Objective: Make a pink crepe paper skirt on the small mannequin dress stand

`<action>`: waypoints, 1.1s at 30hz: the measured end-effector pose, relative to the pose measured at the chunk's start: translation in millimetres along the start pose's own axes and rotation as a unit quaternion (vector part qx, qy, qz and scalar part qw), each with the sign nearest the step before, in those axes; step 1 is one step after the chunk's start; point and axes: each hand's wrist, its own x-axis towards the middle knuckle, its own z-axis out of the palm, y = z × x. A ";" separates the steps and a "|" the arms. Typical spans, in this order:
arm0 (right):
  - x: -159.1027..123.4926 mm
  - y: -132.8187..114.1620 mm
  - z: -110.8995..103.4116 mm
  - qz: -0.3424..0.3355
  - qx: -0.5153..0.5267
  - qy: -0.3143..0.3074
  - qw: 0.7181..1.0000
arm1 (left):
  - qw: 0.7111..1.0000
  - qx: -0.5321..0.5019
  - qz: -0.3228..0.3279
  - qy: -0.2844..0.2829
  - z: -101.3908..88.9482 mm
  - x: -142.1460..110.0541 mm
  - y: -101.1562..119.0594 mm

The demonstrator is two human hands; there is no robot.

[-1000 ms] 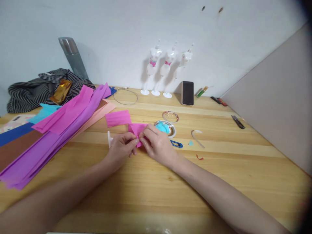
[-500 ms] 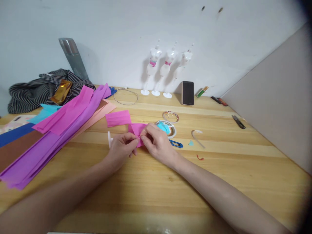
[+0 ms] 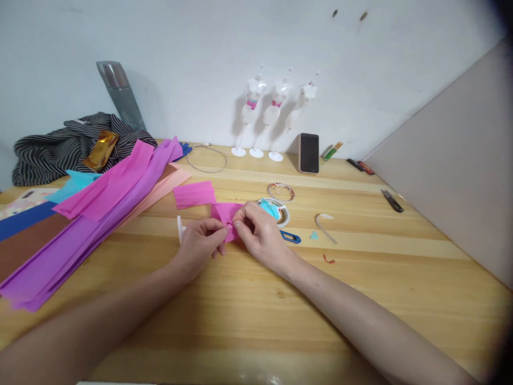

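Note:
A piece of pink crepe paper (image 3: 223, 210) is pinched between my two hands near the middle of the table. My left hand (image 3: 200, 240) grips its lower left part with thumb and fingertips. From the other side my right hand (image 3: 258, 230) pinches it, the two thumbs close together. The paper looks gathered between the fingertips; part of it is hidden behind them. A white piece (image 3: 180, 229), perhaps a stand base, sticks out beside my left hand. Another pink crepe strip (image 3: 194, 194) lies just beyond. A blue-handled tool (image 3: 290, 236) is partly covered by my right hand.
Folded purple crepe paper (image 3: 92, 235) and other colours cover the left side. Several small mannequins stand at the wall, including a white mannequin (image 3: 255, 99), near a phone (image 3: 308, 153). Behind my right hand is a dish (image 3: 284, 216); a cutter (image 3: 391, 201) lies right.
My right hand has shifted very slightly to the right, its fingertips a little apart from my left fingertips. The pink paper stays in both hands.

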 end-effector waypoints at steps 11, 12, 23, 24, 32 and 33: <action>-1.9 1.0 -0.7 -0.022 -0.017 0.020 0.999 | 0.999 -0.038 -0.012 -0.004 1.1 1.4 -1.0; -2.1 1.0 -0.8 -0.024 -0.019 0.017 0.999 | 0.999 -0.044 -0.014 -0.003 1.1 1.5 -1.3; -5.9 3.8 2.8 -0.066 -0.080 -0.019 0.994 | 0.998 -0.066 -0.014 -0.009 1.3 2.7 -2.2; -6.2 4.0 3.0 -0.067 -0.086 -0.022 0.994 | 0.998 -0.067 -0.015 -0.009 1.4 2.5 -1.8; -6.5 2.2 2.0 -0.080 -0.111 -0.038 0.990 | 0.997 -0.071 -0.012 -0.015 0.3 1.5 -2.0; -6.7 1.8 1.7 -0.082 -0.110 -0.038 0.990 | 0.997 -0.073 -0.011 -0.018 0.2 1.4 -2.3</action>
